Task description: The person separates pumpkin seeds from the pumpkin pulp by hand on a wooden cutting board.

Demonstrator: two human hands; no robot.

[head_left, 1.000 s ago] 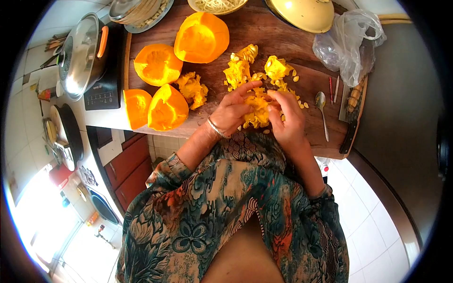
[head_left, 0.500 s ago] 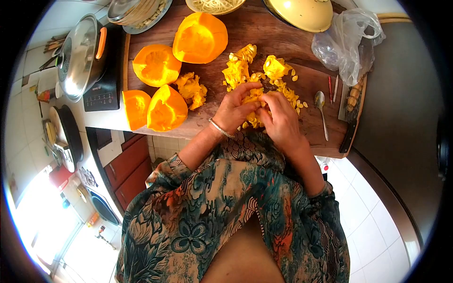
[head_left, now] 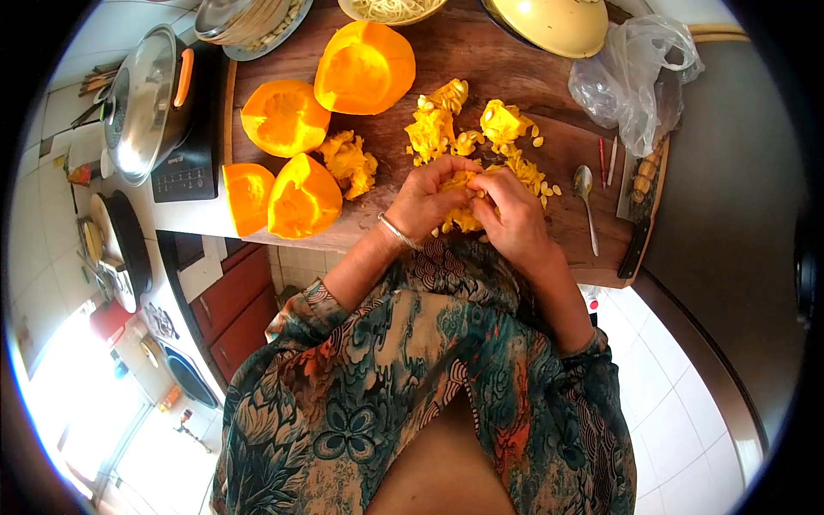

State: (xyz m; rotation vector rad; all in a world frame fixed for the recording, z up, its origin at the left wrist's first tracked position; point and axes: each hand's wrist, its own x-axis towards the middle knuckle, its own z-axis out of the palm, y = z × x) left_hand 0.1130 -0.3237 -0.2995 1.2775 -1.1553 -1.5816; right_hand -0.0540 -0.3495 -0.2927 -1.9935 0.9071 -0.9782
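Both hands meet over a clump of orange pumpkin pulp (head_left: 463, 220) at the near edge of the wooden board. My left hand (head_left: 425, 202) curls its fingers round part of the pulp. From the right, my right hand (head_left: 512, 210) pinches at the same clump, thumb against fingers; anything between those fingertips is too small to make out. More pulp with seeds (head_left: 431, 130) lies just beyond, and another seedy lump (head_left: 504, 123) sits to its right. Loose pale seeds (head_left: 550, 190) are scattered beside my right hand. Hollowed pumpkin pieces (head_left: 365, 69) stand cut side up to the left.
A spoon (head_left: 587, 210), a knife (head_left: 633, 249) and a plastic bag (head_left: 639, 81) lie on the right. At the back are a yellow lid (head_left: 554, 26) and a bowl of pale shreds (head_left: 395, 10). A lidded pan (head_left: 146, 103) stands far left on the cooktop.
My right hand has moved left and closed in on my left hand. Its fingertips now meet my left fingers over the pulp.
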